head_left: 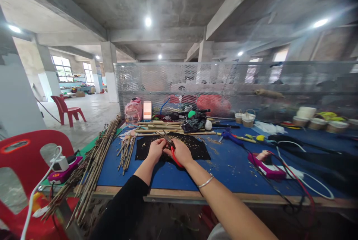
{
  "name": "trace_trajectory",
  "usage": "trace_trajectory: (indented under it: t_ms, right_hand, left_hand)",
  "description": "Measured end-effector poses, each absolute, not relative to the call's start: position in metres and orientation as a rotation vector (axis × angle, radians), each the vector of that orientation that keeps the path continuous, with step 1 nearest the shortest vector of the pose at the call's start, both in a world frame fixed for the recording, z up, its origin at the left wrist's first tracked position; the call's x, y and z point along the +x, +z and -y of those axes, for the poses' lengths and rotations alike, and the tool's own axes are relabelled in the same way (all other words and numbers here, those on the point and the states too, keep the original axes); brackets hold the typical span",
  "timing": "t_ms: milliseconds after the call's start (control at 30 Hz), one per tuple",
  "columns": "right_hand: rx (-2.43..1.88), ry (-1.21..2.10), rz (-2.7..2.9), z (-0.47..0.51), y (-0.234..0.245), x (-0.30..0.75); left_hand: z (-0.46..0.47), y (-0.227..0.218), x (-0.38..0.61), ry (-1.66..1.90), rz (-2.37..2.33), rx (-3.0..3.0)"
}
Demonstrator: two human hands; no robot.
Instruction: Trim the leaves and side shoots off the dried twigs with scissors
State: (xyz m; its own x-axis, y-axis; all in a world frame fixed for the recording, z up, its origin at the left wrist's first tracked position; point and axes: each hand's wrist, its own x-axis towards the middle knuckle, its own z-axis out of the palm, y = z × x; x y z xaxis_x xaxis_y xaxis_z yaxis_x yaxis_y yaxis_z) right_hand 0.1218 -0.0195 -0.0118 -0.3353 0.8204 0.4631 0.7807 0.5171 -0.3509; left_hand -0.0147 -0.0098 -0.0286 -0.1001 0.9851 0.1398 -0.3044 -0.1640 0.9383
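My right hand [181, 153] is closed round red-handled pruning shears [171, 146], whose blades point up and left toward a thin stick. My left hand [156, 149] pinches that small stick piece [161, 139] just left of the blades. Both hands hover over a black mat [195, 147] littered with shavings on the blue table [229, 165]. A silver bracelet [206, 182] sits on my right wrist.
A bundle of long sticks [95, 161] lies along the table's left edge, short cut sticks [127, 152] beside the mat. Glue guns [265, 165] with cables lie right. Bamboo poles [165, 127], jars and bowls [307, 118] stand at the back before a mesh fence. Red chair [25, 165] at left.
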Motion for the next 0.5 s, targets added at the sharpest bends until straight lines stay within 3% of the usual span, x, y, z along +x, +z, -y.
trace_trajectory:
  t_ms: [500]
  right_hand:
    - [-1.482, 0.079, 2.212, 0.0177, -0.0103, 0.1248]
  left_hand:
    - [0.0067, -0.0292, -0.0153, 1.524, -0.944, 0.947]
